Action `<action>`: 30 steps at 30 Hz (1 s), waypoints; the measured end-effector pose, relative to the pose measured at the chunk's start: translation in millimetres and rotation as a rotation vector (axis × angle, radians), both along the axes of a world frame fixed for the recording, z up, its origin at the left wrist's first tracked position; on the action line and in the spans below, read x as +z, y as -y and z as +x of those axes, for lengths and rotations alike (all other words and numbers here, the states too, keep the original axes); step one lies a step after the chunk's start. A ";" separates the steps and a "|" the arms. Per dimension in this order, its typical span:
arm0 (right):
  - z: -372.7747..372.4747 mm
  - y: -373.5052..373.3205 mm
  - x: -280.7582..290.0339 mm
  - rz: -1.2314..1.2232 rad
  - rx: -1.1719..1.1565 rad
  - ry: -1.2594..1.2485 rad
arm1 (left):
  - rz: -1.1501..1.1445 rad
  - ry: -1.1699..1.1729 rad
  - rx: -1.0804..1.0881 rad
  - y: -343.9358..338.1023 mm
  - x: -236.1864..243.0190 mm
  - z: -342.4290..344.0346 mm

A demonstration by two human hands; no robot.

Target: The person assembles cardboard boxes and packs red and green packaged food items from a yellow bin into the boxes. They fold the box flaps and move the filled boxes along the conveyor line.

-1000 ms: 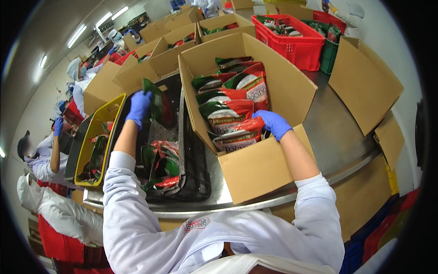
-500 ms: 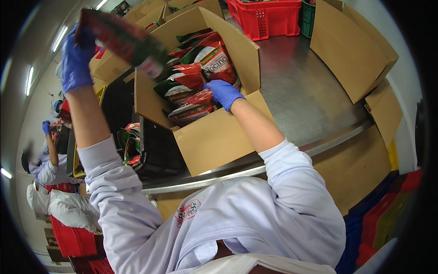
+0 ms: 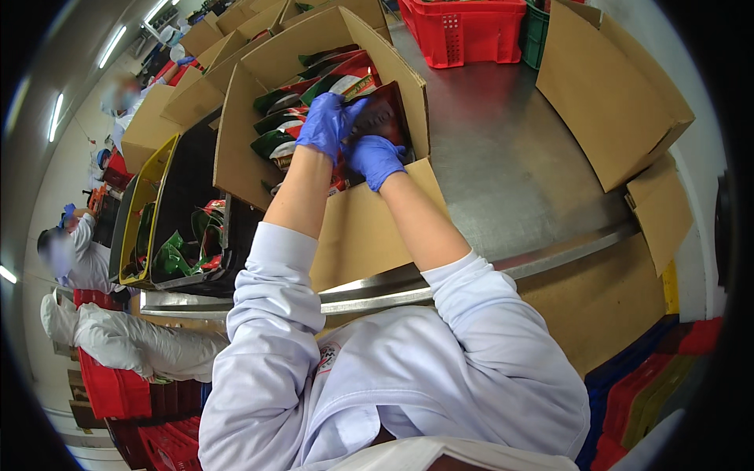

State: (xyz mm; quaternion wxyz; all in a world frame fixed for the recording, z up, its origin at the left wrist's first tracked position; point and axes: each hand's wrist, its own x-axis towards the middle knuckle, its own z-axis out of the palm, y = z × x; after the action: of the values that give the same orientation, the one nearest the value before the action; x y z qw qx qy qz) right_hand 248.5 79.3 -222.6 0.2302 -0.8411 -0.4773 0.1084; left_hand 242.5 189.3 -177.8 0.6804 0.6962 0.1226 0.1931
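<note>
An open cardboard box (image 3: 243,145) in front of me holds several red and green food pouches (image 3: 275,122) standing in a row. At its right side a dark red pouch (image 3: 386,118) leans with its plain face toward me. My left hand (image 3: 323,125), in a blue glove, is closed on this pouch's left edge. Just to the right and lower, my blue-gloved right hand (image 3: 375,159) has its fingers bent against the pouch's lower part. Both hands are inside the box, and their fingertips are partly hidden.
Left of the box stands a black crate (image 3: 188,235) with more pouches, beside a yellow crate (image 3: 153,206). A red crate (image 3: 463,35) and an empty cardboard box (image 3: 605,94) stand on the steel table (image 3: 503,180). Co-workers (image 3: 141,337) are at the far left.
My left hand has come from the raised upper left down and right into the box, bringing the pouch with it. My right hand has shifted slightly left and down.
</note>
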 end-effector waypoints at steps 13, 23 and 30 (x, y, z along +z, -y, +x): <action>14.1 3.3 -28.8 0.343 0.194 -0.760 | 0.327 0.255 0.011 -40.7 195.9 -241.1; 20.2 29.8 -7.6 -0.011 0.126 -0.031 | 1.043 -0.528 0.218 -130.5 106.5 -386.3; 19.1 32.8 -22.0 0.120 0.035 -0.248 | 1.621 -0.604 -0.443 -156.1 48.7 -308.0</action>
State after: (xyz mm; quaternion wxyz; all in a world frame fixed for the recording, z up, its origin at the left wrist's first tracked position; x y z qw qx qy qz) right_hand 267.7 46.4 -244.6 0.3353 -0.7975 -0.4656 0.1867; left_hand -65.5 345.4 -129.0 -0.0603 0.9923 -0.0147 -0.1070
